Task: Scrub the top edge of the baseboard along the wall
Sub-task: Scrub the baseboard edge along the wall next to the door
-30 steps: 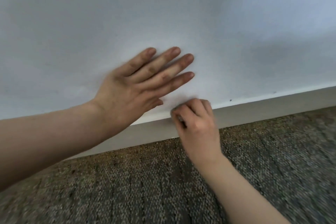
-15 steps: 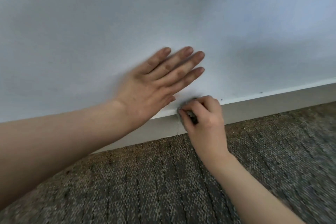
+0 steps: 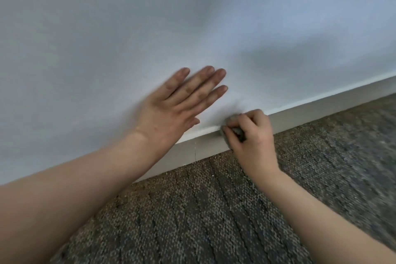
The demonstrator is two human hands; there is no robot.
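We see the pale wall (image 3: 192, 17) filling most of the view, w/ speckled carpet (image 3: 214, 221) below & the baseboard (image 3: 332, 104) running as a slanted band btw them, rising toward the right. Our left hand (image 3: 177, 111) lies flat on the wall just above the board, fingers straight & spread, gripping nothing; we read it as a brace. Our right hand (image 3: 252, 135) sits just to its right, fingers curled round a small grey pad (image 3: 238, 132), pressing it onto the board's top edge (image 3: 205, 130) where board meets wall. So we judge we're mid-scrub, pad on the ledge. A thin vertical seam (image 3: 195, 150) marks the board face btw the two hands. Next move, as we judge it: slide the pad along the ledge, prob. rightward, tucked into the corner w/ steady pressure, & shift the brace hand along once reach runs short. Room: right of the pad the ledge runs on in plain view to the frame's end, an open run. Leftward our bracing hand & forearm cover it, so that stretch is blocked until the arm lifts. Whether the ledge is clean yet we can't tell; blur hides fine dirt.
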